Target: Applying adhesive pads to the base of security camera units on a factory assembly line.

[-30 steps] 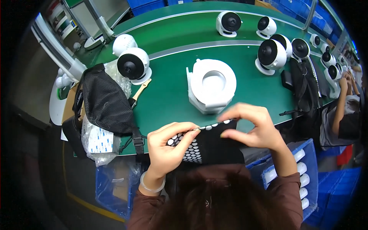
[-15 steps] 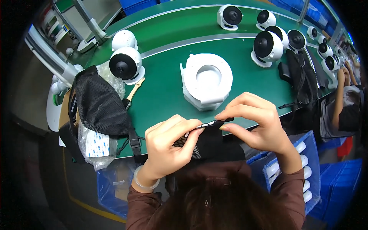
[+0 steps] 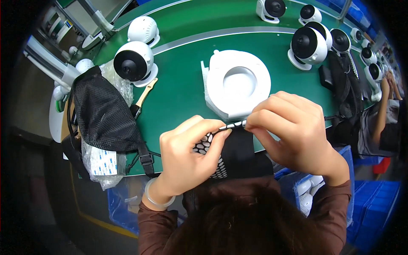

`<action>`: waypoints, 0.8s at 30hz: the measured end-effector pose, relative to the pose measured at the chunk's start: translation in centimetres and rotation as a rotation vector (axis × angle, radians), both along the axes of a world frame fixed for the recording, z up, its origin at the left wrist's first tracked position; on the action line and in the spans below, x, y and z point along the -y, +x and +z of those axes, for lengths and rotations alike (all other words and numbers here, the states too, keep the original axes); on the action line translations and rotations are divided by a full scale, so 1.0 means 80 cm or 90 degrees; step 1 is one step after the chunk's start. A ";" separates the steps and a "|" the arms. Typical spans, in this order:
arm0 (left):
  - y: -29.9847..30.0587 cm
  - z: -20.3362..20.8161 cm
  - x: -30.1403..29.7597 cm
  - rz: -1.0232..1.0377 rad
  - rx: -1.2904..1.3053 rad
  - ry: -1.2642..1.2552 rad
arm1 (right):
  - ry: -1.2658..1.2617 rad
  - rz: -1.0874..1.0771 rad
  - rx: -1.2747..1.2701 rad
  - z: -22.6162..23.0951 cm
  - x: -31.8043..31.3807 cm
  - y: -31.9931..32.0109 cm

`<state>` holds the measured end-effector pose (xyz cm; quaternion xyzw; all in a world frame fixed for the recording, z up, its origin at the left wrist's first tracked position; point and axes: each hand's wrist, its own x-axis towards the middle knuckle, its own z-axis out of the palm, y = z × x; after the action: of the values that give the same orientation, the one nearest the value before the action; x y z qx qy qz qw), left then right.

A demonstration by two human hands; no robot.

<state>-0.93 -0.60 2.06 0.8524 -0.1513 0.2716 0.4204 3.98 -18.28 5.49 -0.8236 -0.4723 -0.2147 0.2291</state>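
Note:
Between my hands is a thin black sheet with rows of white ovals [image 3: 231,126], its upper edge turned nearly edge-on. My left hand [image 3: 187,157] is closed on it, thumb against forefinger, and more of the ovals show below that thumb. At the sheet's right end my right hand [image 3: 293,131] pinches the edge; its fingertips are partly hidden by its own fingers. Just beyond both hands a white ring-shaped holder [image 3: 216,85] with a round hollow stands on the green bench. Dark material [image 3: 240,153] lies below the sheet; what it is I cannot tell.
White cameras with black fronts stand at the left [image 3: 134,63] and far right [image 3: 308,44]. A black mesh bag [image 3: 104,112] and a wooden-handled brush [image 3: 146,95] lie left. A blue bin [image 3: 348,159] with white parts is at lower right. Another person's arm [image 3: 382,108] shows far right.
My right hand has moved slightly right and its fingers have curled in more. The sheet's edge has turned, so its white ovals show more clearly. The whole view has shifted a little.

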 end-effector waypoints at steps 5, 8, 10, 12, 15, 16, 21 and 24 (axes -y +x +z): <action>0.008 -0.002 -0.005 0.006 -0.035 -0.031 | 0.006 -0.008 0.077 -0.005 -0.006 0.006; 0.010 0.003 -0.008 0.005 -0.055 -0.029 | 0.016 0.014 0.137 -0.009 -0.010 0.010; 0.013 0.007 -0.008 0.004 -0.064 -0.058 | 0.045 0.037 0.176 -0.005 -0.007 0.008; 0.015 -0.003 -0.012 -0.006 -0.060 -0.057 | 0.175 0.078 0.067 -0.007 -0.005 0.013; 0.014 -0.016 -0.006 -0.061 -0.072 -0.021 | 0.195 0.025 -0.106 -0.009 -0.013 0.023; 0.014 -0.015 0.001 -0.066 -0.083 -0.036 | 0.198 -0.013 -0.177 -0.015 -0.019 0.025; 0.022 -0.026 0.009 -0.050 -0.043 -0.083 | 0.188 -0.055 -0.266 -0.013 -0.028 0.029; 0.021 -0.026 0.008 -0.043 -0.041 -0.077 | 0.160 -0.060 -0.280 -0.011 -0.028 0.029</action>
<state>0.71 -1.24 -0.05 0.8280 -0.1497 0.2383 0.4850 6.33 -16.00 4.58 -0.8367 -0.3418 -0.0979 0.4165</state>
